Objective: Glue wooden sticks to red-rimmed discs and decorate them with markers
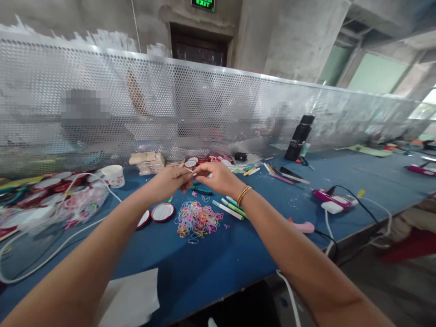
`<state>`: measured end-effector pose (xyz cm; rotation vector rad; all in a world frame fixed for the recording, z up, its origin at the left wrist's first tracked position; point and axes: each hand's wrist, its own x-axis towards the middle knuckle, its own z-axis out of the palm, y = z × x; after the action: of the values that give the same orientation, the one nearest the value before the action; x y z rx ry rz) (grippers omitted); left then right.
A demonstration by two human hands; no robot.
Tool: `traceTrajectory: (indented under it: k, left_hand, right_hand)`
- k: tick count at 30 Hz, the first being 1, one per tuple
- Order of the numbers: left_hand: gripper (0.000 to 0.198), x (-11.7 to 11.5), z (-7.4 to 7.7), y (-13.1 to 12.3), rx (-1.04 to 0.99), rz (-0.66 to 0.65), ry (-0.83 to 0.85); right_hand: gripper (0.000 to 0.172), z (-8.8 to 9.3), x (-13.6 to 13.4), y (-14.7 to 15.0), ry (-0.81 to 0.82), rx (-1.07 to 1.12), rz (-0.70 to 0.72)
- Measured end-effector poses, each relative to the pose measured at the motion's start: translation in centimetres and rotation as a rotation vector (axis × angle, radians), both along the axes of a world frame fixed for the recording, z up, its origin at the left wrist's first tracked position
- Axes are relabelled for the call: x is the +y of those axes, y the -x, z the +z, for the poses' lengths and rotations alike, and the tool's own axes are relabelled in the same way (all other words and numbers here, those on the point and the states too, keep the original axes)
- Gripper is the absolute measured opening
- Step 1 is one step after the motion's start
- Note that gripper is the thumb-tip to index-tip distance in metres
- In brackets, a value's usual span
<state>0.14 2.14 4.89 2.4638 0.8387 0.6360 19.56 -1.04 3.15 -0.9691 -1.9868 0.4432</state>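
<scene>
My left hand (pixel 173 181) and my right hand (pixel 218 176) meet above the blue table, their fingertips pinched close together. Whatever sits between the fingertips is too small to make out. A gold bracelet (pixel 244 195) circles my right wrist. Below the hands lies a loose pile of small colourful rubber bands (pixel 197 220). Several capped markers (pixel 231 208) rest just right of the pile. To its left is a round white disc with a red rim (pixel 162 212). A dark braided band (pixel 201 190) lies partly hidden behind my fingers.
A paper cup (pixel 114 176), wooden sticks (pixel 147 162) and bags of bands (pixel 83 206) stand at left. A perforated metal screen (pixel 211 100) runs along the back. A black bottle (pixel 299 138), pink glue gun (pixel 303 226), purple power strip (pixel 334 200) and cables are at right.
</scene>
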Motion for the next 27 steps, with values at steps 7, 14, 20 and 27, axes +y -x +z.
traceTrajectory:
  k: [7, 14, 20, 27]
  left_hand:
    - [0.032, -1.8, -0.2, -1.5, -0.037, -0.024, 0.038]
    - [0.022, -2.4, 0.0, -2.2, -0.248, 0.123, 0.049]
    - [0.023, -2.0, 0.3, -1.7, -0.308, 0.130, 0.091]
    - [0.029, -1.2, 0.2, -1.5, -0.293, 0.261, 0.007]
  right_hand:
    - [0.009, 0.2, -2.3, -1.0, -0.030, 0.036, -0.036]
    - [0.009, 0.2, -2.9, -1.2, -0.137, 0.043, -0.154]
    - [0.015, 0.3, -3.2, -1.6, -0.180, 0.138, -0.159]
    - [0.023, 1.4, -5.1, -5.3, -0.342, 0.423, -0.496]
